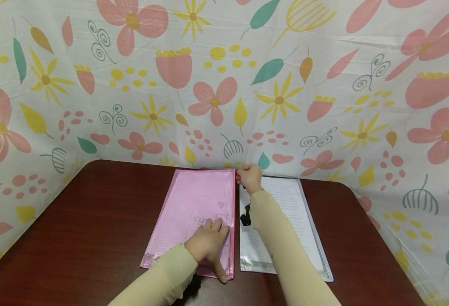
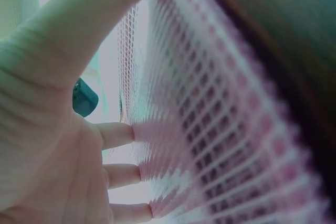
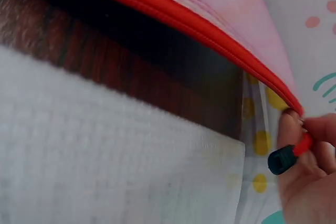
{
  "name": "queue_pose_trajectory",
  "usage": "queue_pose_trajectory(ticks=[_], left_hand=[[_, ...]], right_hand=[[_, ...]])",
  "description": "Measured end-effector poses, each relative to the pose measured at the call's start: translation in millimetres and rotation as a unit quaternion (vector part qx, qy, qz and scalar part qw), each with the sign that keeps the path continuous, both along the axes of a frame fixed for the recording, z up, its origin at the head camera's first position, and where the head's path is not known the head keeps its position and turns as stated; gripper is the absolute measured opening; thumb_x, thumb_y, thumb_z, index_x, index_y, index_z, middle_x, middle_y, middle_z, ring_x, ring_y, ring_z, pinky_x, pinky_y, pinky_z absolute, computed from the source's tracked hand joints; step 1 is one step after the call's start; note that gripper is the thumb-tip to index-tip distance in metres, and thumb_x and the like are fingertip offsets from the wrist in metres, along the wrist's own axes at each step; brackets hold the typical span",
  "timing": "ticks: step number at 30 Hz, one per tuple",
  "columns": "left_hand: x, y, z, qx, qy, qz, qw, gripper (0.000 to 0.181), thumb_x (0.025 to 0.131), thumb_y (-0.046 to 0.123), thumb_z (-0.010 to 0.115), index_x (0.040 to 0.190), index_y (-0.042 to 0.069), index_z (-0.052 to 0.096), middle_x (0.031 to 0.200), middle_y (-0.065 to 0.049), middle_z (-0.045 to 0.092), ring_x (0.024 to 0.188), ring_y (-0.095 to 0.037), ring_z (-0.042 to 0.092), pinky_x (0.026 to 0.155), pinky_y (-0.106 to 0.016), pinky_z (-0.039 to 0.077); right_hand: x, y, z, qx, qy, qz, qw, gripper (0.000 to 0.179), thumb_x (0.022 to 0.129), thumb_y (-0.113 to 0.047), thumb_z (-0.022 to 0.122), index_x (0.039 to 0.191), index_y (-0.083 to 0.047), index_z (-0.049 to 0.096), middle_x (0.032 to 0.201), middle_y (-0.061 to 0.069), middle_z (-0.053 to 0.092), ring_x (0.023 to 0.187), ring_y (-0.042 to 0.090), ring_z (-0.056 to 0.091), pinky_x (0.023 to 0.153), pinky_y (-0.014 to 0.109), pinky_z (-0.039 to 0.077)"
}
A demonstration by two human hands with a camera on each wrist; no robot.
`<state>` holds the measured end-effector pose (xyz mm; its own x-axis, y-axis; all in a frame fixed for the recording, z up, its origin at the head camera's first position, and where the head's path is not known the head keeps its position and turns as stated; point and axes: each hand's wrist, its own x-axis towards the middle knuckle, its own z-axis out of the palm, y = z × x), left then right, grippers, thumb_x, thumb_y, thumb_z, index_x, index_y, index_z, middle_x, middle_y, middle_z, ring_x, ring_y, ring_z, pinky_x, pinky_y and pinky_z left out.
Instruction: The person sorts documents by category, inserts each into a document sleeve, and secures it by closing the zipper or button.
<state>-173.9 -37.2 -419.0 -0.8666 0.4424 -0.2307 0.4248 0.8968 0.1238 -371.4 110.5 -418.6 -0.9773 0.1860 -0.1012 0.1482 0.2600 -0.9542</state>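
A pink mesh zip pouch (image 1: 199, 191) with printed papers inside lies on the table. My left hand (image 1: 208, 242) rests on its near right part, fingers spread and thumb at the near edge. The left wrist view shows the fingertips touching the mesh (image 2: 210, 114). At the pouch's far right corner my right hand (image 1: 250, 178) pinches the zipper pull, whose red cord and black end (image 3: 282, 160) hang by the fingers. The red zipper (image 3: 173, 19) runs along the pouch's right side, and that edge is lifted off the table at the corner. The zipper slider is hidden by the fingers.
A white mesh pouch (image 1: 282, 221) with a printed sheet lies right of the pink one, partly under my right forearm. Both lie on a dark brown table (image 1: 94, 221). A flower-patterned cloth (image 1: 217, 55) hangs behind the table's far edge.
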Motion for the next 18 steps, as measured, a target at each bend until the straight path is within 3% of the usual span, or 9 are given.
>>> queue_pose_trajectory(ticks=[3,6,11,15,18], left_hand=[[-0.7,0.6,0.8,0.003,-0.007,0.001,1.0,0.137,0.028,0.07,0.082,0.142,0.011,0.036,0.15,-0.018,0.031,0.132,-0.038,0.035,0.102,-0.052,0.039],[-2.3,1.0,1.9,0.009,-0.017,0.006,0.9998,0.138,0.03,0.069,0.082,0.145,0.011,0.033,0.152,-0.018,0.028,0.135,-0.039,0.031,0.105,-0.053,0.037],[-8.1,-1.1,2.3,0.026,-0.03,0.018,0.9991,0.137,0.033,0.067,0.084,0.147,0.012,0.031,0.154,-0.017,0.025,0.139,-0.041,0.026,0.108,-0.053,0.032],[-14.7,-7.2,1.0,0.051,-0.051,0.02,0.9972,0.135,0.037,0.066,0.084,0.148,0.012,0.029,0.156,-0.017,0.021,0.141,-0.043,0.021,0.111,-0.054,0.028],[-22.0,-15.9,-1.3,0.095,-0.07,0.019,0.9928,0.131,0.043,0.067,0.082,0.149,0.013,0.027,0.156,-0.017,0.019,0.141,-0.044,0.021,0.109,-0.057,0.028]], right_hand=[[4.8,7,0.4,0.029,-0.024,0.026,0.9989,0.016,0.086,-0.001,0.061,0.1,0.007,0.059,0.088,0.02,0.068,0.059,0.017,0.066,0.063,0.034,0.058],[13.8,17,2.1,0.092,-0.029,0.058,0.9936,0.019,0.087,-0.005,0.061,0.102,0.006,0.06,0.093,0.021,0.069,0.066,0.021,0.068,0.064,0.034,0.058],[33.6,39,8.3,0.207,-0.015,0.104,0.9727,0.032,0.089,-0.021,0.061,0.112,0.002,0.062,0.106,0.02,0.067,0.081,0.026,0.068,0.066,0.03,0.056],[51.8,61,15.3,0.217,-0.018,0.122,0.9684,0.037,0.09,-0.027,0.06,0.116,0.0,0.062,0.112,0.019,0.064,0.094,0.028,0.064,0.072,0.031,0.056],[66.0,76,21.9,0.211,-0.014,0.13,0.9687,0.038,0.091,-0.027,0.059,0.116,0.001,0.062,0.113,0.019,0.063,0.098,0.028,0.061,0.074,0.033,0.056]])
